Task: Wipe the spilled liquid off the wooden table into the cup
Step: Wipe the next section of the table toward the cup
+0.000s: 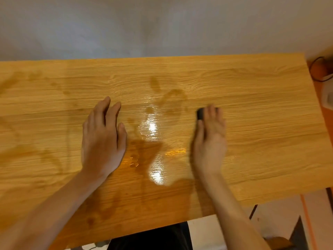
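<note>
A wet, shiny patch of spilled liquid point(153, 141) lies in the middle of the wooden table point(261, 123), with darker smears spreading to the left and toward the near edge. My left hand point(102, 139) rests flat on the table left of the puddle, fingers together and holding nothing. My right hand point(210, 139) stands on its edge right of the puddle, palm facing left. A small dark object point(200, 114) shows at its fingertips; I cannot make out what it is. No cup is in view.
A pale wall runs behind the table's far edge. At the far right lie an orange surface, a black cable point(317, 69) and a white object point(328, 98). A dark garment point(153, 237) shows below the near edge, with floor and furniture at lower right.
</note>
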Available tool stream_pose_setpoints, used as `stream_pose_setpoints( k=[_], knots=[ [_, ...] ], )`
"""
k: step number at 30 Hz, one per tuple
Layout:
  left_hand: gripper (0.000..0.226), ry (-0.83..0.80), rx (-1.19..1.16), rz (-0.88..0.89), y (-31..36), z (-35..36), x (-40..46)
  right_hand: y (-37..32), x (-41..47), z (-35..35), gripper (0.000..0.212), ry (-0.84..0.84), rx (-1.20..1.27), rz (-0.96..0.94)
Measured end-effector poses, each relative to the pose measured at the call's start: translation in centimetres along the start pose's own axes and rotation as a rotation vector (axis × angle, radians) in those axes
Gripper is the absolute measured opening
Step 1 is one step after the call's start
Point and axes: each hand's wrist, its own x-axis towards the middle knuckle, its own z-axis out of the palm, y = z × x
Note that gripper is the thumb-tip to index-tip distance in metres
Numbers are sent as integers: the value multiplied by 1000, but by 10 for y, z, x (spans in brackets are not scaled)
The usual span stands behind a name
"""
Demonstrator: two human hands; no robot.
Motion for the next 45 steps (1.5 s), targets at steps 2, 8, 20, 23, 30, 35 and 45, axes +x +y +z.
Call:
stream_pose_setpoints(
  k=[2, 8, 20, 23, 30, 35, 45],
  knots=[
    [48, -2, 1, 4, 0, 0, -1, -46, -28, 30, 43, -58, -24, -170],
    [49, -13, 9, -1, 1, 2, -3, -35, -25, 19, 42, -241, 21, -403],
    [47, -4, -40, 6, -1, 2, -4, -1, -54, -20, 41, -214, 43, -200],
    [48, -26, -44, -11, 1, 0, -3, 8, -62, -25, 44, -306, 49, -360],
    [49, -94, 12, -37, 1, -2, 0, 14, 91, 5, 40, -177, 28, -173],
    [50, -98, 7, -47, -1, -3, -2, 6, 35, -1, 41, -207, 61, -235],
    [50, -56, -79, -101, 8, -9, 3, 5, 94, 13, 39, -280, 62, -406]
  ],
)
